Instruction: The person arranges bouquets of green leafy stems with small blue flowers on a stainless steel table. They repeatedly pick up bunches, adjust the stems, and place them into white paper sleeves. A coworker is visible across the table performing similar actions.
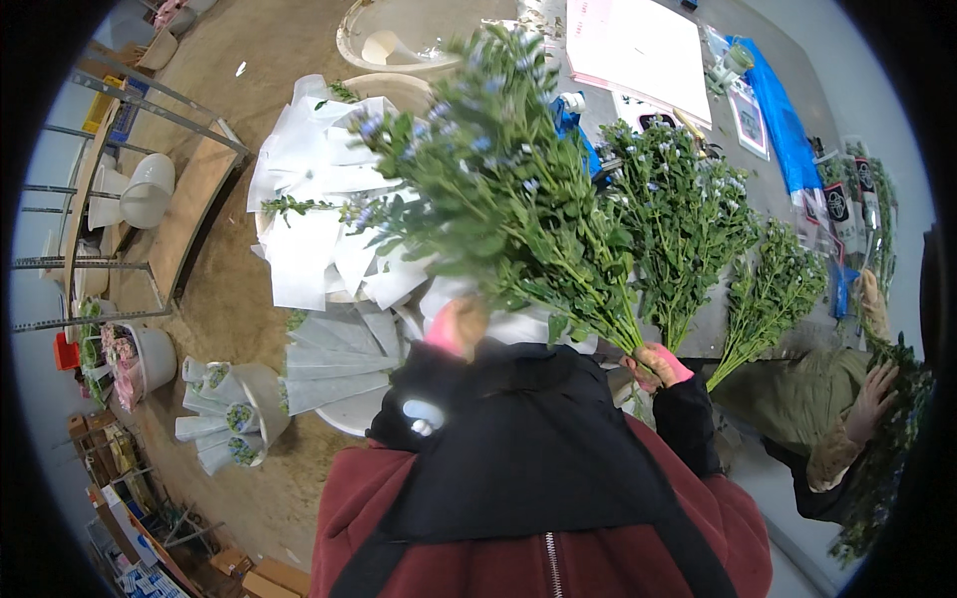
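Note:
My right hand [660,367], with a pink cuff, is closed round the lower stems of a big bunch of leafy blue flowers [528,189]. The bunch spreads up and to the left, its leftmost leaves smeared by motion. My left hand [464,324], also pink at the wrist, is blurred below those leaves in front of my chest; its fingers cannot be made out. Beside the held bunch, a second bunch of blue flowers [683,214] lies on the grey table [713,299]. Farther right lies a smaller leafy bunch [773,294], stems toward me.
White wrapping sheets [319,189] fill a tub at left, a loose sprig on them. Wrapped bunches stand in a white bucket [264,399]. A pinkish-white board [638,50] and blue plastic [783,120] lie on the table. At right, a co-worker's hand [869,404] touches more flowers.

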